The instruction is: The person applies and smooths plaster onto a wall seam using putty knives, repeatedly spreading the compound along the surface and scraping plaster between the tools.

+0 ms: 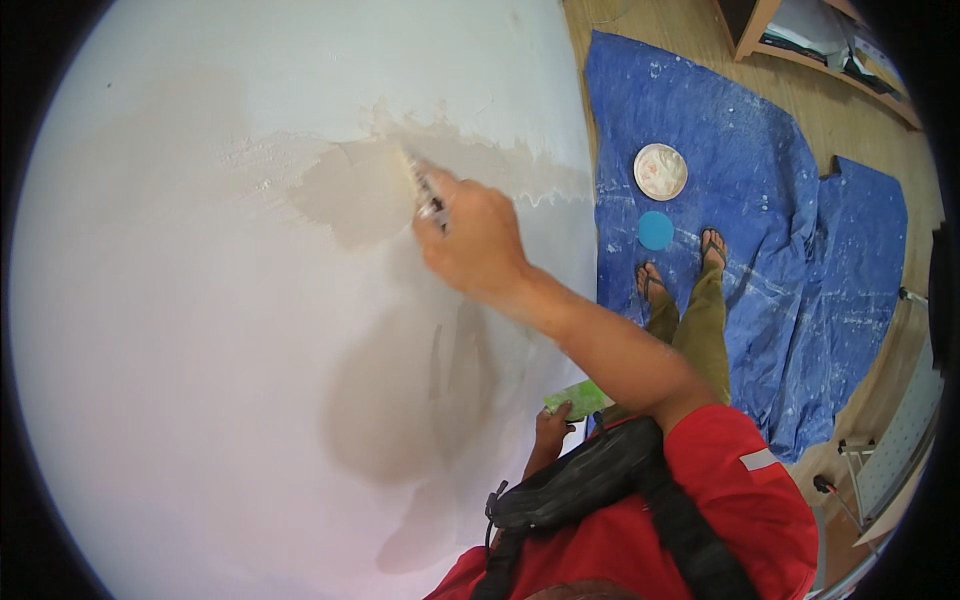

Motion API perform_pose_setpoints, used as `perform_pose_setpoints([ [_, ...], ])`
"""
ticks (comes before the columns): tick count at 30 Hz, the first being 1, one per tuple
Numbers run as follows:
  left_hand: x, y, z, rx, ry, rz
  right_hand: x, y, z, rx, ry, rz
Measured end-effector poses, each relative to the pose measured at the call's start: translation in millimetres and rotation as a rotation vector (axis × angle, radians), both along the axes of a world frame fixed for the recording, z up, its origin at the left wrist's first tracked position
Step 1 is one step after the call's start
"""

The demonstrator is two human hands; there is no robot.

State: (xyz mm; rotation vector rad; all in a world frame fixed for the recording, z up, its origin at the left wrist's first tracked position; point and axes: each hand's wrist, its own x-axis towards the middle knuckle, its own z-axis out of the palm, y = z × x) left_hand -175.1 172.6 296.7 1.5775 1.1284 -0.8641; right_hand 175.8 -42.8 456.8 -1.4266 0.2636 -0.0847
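Observation:
My right hand [475, 238] is raised to the white wall [200, 380], its fingers closed around a putty knife [432, 202]. The knife, blurred by motion, has its thin blade edge against a greyish-beige patch of filler [345, 185] with ragged edges and raised ridges. Lower down, close to my body and the wall, my left hand [553, 425] grips a flat green piece [578, 400] with pale smears. My right forearm and the black bag partly hide that piece, and its exact kind is unclear.
A wrinkled blue tarp [740, 130] with white splashes covers the wooden floor along the wall. On it are a round tub of whitish paste [660, 172] and a blue disc-shaped lid [656, 231], near my sandalled feet. A wooden shelf unit [830, 60] and a folded metal stepladder [900, 440] stand beyond.

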Motion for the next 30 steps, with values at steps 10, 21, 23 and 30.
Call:
perform_pose_setpoints([
  [10,7.4,-5.8,-1.9,-0.045,-0.065,0.051,-62.3,-36.7,-86.3,0.668,0.09,0.042],
  [21,-6.1,-18.0,-13.9,-0.069,-0.078,0.159,-101.3,-53.9,-199.8,0.766,0.455,-0.065],
  [23,-3.3,-26.5,-13.7,-0.067,-0.12,0.22,-110.8,-63.3,-186.2,0.786,0.459,-0.036],
  [30,4.5,-47.3,-26.6,-0.16,-0.315,0.498,-109.9,-81.7,-144.3,0.718,0.421,0.117],
])
